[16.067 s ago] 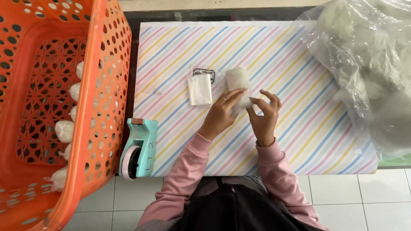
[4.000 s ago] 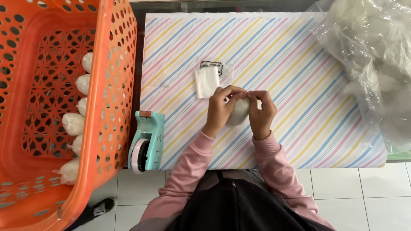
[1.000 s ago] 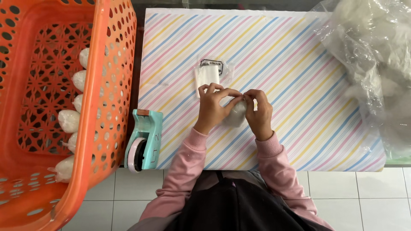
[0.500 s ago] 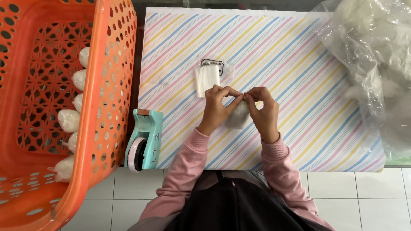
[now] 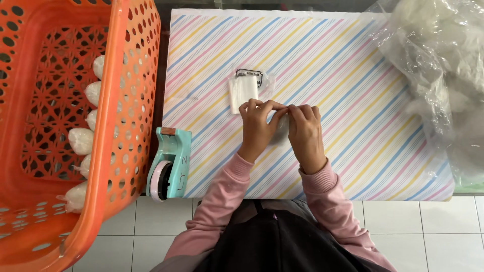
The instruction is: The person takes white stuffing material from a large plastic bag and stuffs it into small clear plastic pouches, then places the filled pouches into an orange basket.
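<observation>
Nearest the body, at the bench's front edge, a mint-green tape dispenser stands just left of the person's pink left sleeve. Further left, off the bench, a big orange perforated basket holds several small white filled bags along its inner wall.

In the middle of the striped bench cover, the left hand and right hand are brought together, fingertips meeting over a small clear bag of white stuffing. Both hands pinch its top edge; the bag lies between the palms, mostly hidden by them, on or just above the bench.

Just beyond the left hand's fingers lies a stack of flat clear bags with a dark printed label at its far end. At the far right sits a large crumpled clear plastic sack of white fluffy filling, well apart from the hands.
</observation>
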